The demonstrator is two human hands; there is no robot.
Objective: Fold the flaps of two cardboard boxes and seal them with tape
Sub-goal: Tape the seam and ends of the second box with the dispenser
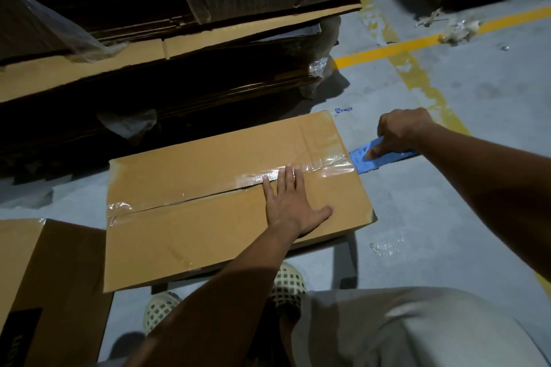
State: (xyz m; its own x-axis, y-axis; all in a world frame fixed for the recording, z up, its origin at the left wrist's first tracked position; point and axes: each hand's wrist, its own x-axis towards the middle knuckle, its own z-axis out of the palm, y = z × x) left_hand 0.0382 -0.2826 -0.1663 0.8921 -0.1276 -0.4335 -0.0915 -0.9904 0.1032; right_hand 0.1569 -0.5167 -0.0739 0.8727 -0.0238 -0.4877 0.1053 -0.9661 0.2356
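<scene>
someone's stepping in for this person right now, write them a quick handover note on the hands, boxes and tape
Left hand: flat, fingers spread, pressing the closed flaps of the cardboard box beside the centre seam.
Right hand: grips the blue tape dispenser just past the box's right edge.
Done: flaps folded shut; clear tape runs along the seam from the left edge to the right edge.
Left: cut the tape at the dispenser and press the end down over the right edge. The second box, at lower left, shows no tape on the part in view; fold and seal it.
</scene>
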